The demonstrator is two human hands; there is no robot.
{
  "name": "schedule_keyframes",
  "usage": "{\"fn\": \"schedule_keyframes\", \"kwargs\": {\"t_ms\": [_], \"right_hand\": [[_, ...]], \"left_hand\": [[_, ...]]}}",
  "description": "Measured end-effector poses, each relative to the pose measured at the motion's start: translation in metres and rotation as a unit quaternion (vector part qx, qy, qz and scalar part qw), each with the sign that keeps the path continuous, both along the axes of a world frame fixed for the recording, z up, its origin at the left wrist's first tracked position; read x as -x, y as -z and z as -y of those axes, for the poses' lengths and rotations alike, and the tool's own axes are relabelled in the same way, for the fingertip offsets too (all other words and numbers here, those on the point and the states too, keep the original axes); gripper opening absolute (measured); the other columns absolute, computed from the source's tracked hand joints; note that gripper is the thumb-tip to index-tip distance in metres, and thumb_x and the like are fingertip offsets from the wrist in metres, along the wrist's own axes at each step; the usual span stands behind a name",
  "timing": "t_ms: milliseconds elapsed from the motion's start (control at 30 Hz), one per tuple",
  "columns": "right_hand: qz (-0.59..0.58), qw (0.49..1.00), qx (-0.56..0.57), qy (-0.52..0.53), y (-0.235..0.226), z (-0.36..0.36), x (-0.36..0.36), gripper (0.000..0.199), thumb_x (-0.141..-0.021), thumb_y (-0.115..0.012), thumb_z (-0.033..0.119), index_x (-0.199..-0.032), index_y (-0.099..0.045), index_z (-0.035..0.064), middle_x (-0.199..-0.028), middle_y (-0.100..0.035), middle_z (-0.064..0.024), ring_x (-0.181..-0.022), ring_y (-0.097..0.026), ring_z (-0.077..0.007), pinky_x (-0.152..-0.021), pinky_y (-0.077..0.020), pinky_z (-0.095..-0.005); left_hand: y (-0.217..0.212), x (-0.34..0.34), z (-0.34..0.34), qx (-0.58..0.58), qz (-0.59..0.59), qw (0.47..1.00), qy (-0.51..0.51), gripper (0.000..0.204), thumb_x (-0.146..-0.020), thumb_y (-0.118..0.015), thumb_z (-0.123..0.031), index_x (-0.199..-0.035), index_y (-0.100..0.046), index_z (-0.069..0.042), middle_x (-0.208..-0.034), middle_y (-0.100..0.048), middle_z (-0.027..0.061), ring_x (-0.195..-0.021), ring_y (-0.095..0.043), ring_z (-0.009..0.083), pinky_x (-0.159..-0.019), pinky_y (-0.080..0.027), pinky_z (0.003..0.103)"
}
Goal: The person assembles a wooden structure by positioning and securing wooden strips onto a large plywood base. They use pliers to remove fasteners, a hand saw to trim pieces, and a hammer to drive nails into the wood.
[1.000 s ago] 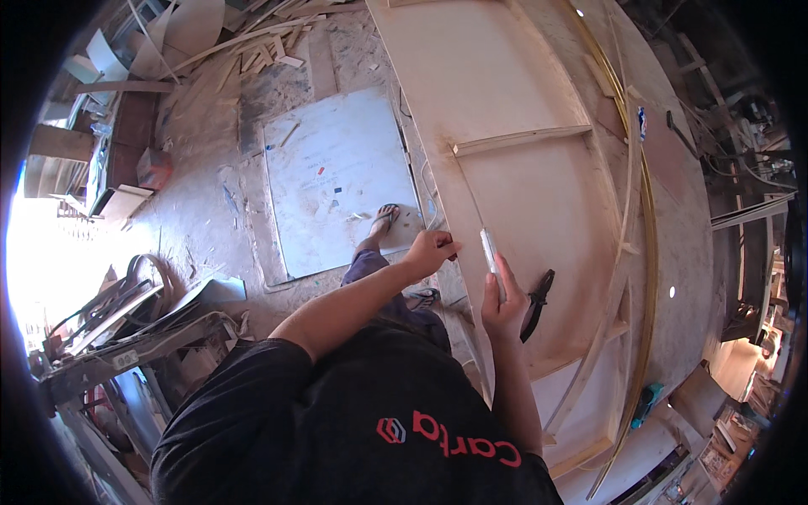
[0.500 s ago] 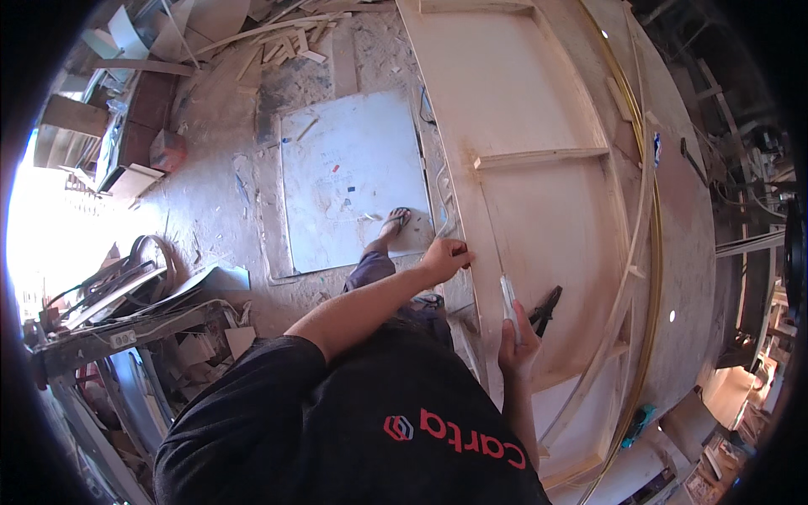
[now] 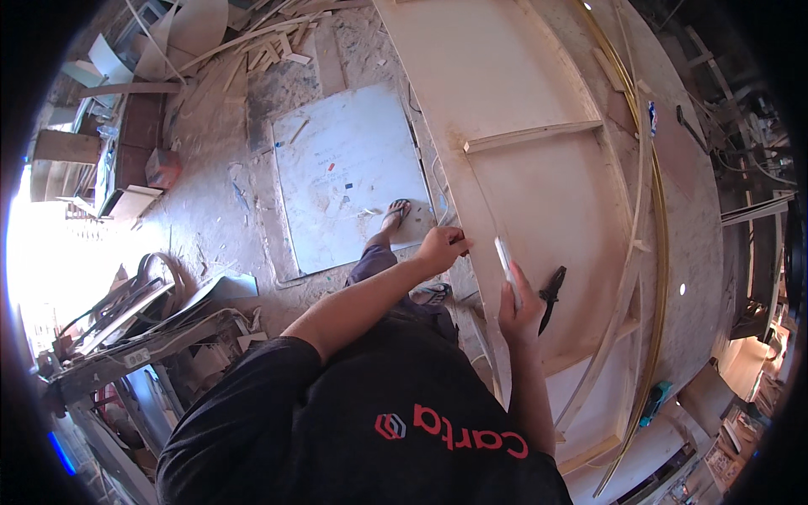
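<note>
My right hand (image 3: 523,310) is wrapped round a slim white tool (image 3: 504,257), pointing away from me over the pale wooden panel (image 3: 539,206); its exact kind is unclear. A thin line runs along the panel ahead of its tip. At the panel's left edge, my left hand (image 3: 443,251) has its fingers curled and pinched together. Whatever they hold, if anything, is too small to make out. Just right of my right hand lies a black pliers-like tool (image 3: 550,296), flat on the panel.
Wooden strips frame and cross the panel, including a short crosspiece (image 3: 532,136). Long yellowish strips (image 3: 661,252) curve along its right side. A whitish board (image 3: 345,160) lies on the littered floor, under one of my feet. Scrap pieces (image 3: 143,311) crowd the left.
My right hand has moved slightly away from me along the panel with the white tool, whose tip now sits farther forward. My left hand stays pinched near the edge. The view has shifted slightly.
</note>
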State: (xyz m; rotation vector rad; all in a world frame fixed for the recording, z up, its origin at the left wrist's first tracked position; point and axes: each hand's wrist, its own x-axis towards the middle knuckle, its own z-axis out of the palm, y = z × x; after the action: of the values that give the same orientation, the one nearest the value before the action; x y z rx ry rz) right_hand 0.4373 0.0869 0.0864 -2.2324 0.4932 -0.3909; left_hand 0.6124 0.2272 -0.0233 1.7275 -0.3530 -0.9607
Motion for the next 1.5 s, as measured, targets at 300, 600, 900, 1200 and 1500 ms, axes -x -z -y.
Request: {"fn": "schedule_keyframes", "kwargs": {"t_ms": [300, 600, 900, 1200, 1500], "right_hand": [[0.03, 0.999, -0.019, 0.022, 0.004, 0.003, 0.015, 0.037, -0.099, -0.06, 0.008, -0.132, -0.064, -0.0071, -0.117, -0.073, -0.0271, -0.103, -0.076, -0.0311, -0.086, -0.0585, -0.0371], [0.056, 0.989, -0.114, 0.077, -0.045, 0.012, 0.049, 0.042, -0.097, -0.062, 0.011, -0.133, -0.063, -0.0091, -0.116, -0.074, -0.0242, -0.096, -0.074, -0.0248, -0.084, -0.0576, -0.0357], [0.095, 0.938, -0.18, 0.28, -0.048, -0.016, 0.047, 0.048, -0.104, -0.057, 0.018, -0.147, -0.054, -0.0029, -0.07, -0.057, 0.0014, -0.056, -0.044, -0.0054, -0.051, -0.0361, -0.0227], [0.101, 0.603, -0.649, 0.452, -0.063, -0.141, -0.016, 0.052, -0.104, -0.058, 0.031, -0.148, -0.053, 0.0024, -0.061, -0.037, 0.0063, -0.048, -0.036, -0.0046, -0.05, -0.0434, -0.0251], [0.224, 0.455, -0.667, 0.546, -0.062, -0.229, -0.081, 0.052, -0.102, -0.06, 0.029, -0.146, -0.055, 0.0015, -0.061, -0.04, 0.0074, -0.047, -0.041, -0.0046, -0.049, -0.0438, -0.0268]], "left_hand": [[-0.002, -0.005, -0.005, -0.007, 0.017, 0.998, -0.052, 0.022, -0.094, -0.069, -0.019, -0.089, -0.077, 0.001, -0.077, -0.073, 0.0042, -0.074, -0.066, 0.0117, -0.071, -0.052, 0.032], [-0.001, -0.074, -0.092, -0.148, 0.061, 0.986, -0.041, 0.016, -0.088, -0.067, -0.01, -0.097, -0.077, -0.002, -0.085, -0.076, 0.0107, -0.075, -0.07, 0.016, -0.07, -0.056, 0.032], [-0.064, -0.187, 0.013, -0.025, 0.415, 0.899, 0.136, 0.021, -0.084, -0.076, -0.017, -0.102, -0.075, -0.006, -0.102, -0.072, 0.0096, -0.097, -0.07, 0.0285, -0.092, -0.051, 0.043], [-0.061, -0.287, 0.06, 0.11, 0.387, 0.868, 0.292, 0.025, -0.094, -0.07, -0.019, -0.113, -0.074, -0.003, -0.11, -0.074, 0.0157, -0.105, -0.07, 0.0336, -0.094, -0.055, 0.042], [-0.064, -0.304, 0.135, 0.101, 0.408, 0.792, 0.442, 0.053, -0.087, -0.078, -0.052, -0.113, -0.076, -0.006, -0.134, -0.065, 0.0168, -0.132, -0.056, 0.0317, -0.11, -0.046, 0.045]]}}
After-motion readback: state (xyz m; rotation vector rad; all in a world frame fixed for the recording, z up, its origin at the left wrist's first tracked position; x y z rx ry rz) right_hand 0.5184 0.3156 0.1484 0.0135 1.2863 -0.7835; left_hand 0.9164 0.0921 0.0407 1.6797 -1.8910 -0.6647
